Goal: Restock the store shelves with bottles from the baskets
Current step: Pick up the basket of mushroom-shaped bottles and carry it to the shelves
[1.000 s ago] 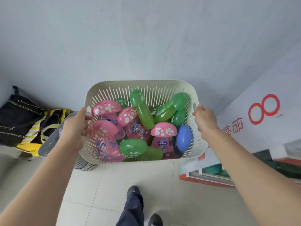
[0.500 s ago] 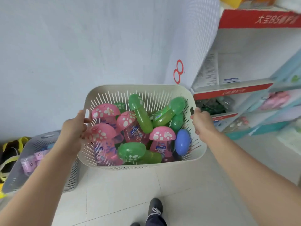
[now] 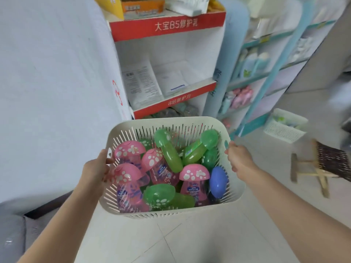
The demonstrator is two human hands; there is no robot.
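Head view: left hand (image 3: 95,169) and right hand (image 3: 240,160) grip the basket (image 3: 161,121) over floor tiles (image 3: 190,240) near red-edged shelves (image 3: 167,25)

Floor: pale glossy floor tiles (image 3: 190,243) with thin grout lines, under me.
Stool: low wooden folding stool (image 3: 321,166) with a dark woven seat, on the floor to my right, blurred.
Sheets: white printed paper sheets (image 3: 140,82) lying flat ahead of me, print unreadable.
Box: orange cardboard box (image 3: 142,6), high up ahead.
Wall: plain white wall (image 3: 38,82) on my left.
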